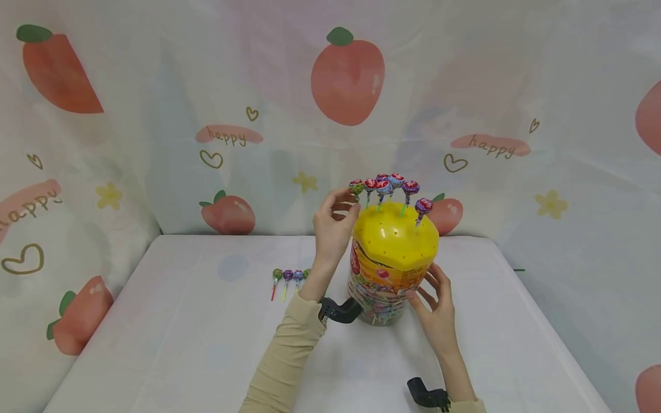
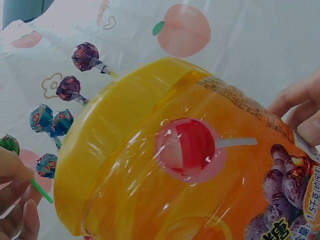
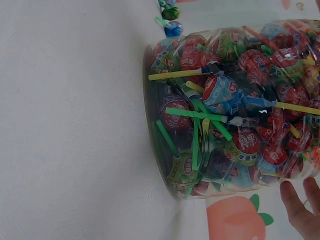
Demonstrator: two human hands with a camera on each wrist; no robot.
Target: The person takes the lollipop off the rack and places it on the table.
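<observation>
A clear jar full of wrapped lollipops stands on the white table under a yellow lid dotted with small holes. Several lollipops stick up from the lid's far side and right edge. At the lid's left edge my left hand pinches a green-wrapped lollipop; its green stick points at the lid in the left wrist view. My right hand rests its fingertips against the jar's lower right side, thumb toward the front. In the right wrist view, fingers show beside the jar wall.
Left of the jar, a short row of lollipops lies on the table, partly covered by my left forearm. A fruit-print cloth hangs behind and at the sides. Black wrist cameras sit on both wrists.
</observation>
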